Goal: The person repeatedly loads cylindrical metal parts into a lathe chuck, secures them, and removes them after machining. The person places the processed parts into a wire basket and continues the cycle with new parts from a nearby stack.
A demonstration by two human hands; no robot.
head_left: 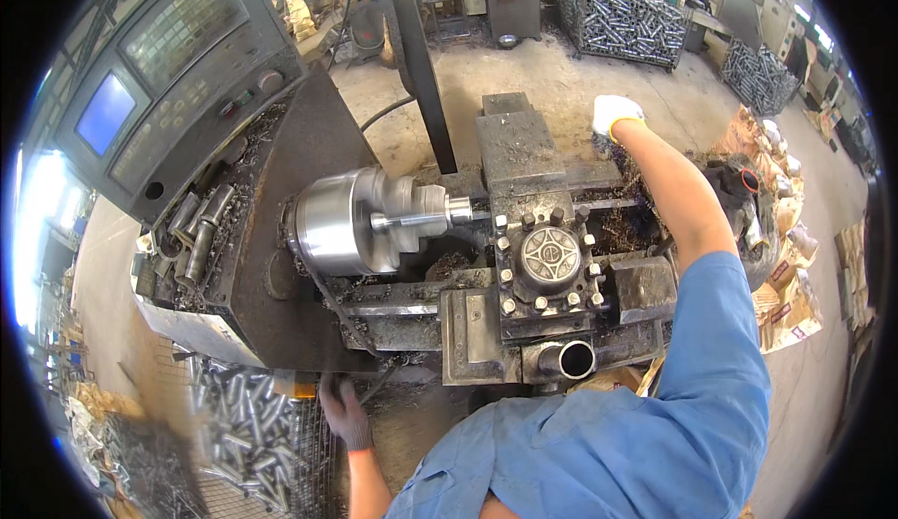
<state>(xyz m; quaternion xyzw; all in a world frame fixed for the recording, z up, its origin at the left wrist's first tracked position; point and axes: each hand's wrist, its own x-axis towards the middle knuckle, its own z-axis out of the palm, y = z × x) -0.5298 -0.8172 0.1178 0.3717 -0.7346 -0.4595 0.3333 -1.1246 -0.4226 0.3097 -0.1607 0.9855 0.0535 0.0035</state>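
Gloved left hand (344,413) and right hand (617,117); whether either set of fingers grasps anything cannot be told. Metal cylinders (251,435), left of the left fingers in a wire basket (324,454), should prove stiff, weighty and slippery, best gripped mid-length. Red print on paper sacks (795,304), right of the right fingers, is too small to read.

A metal workpiece (456,209) is held in a round chuck (332,227), with a turret tool post (550,257) mounted to its right. The white-gloved right hand (617,115) is stretched out beyond the tool post; whether anything is gripped cannot be told. The grey-gloved left hand (345,414) is lowered beside a wire basket (321,449) filled with metal parts (251,435).
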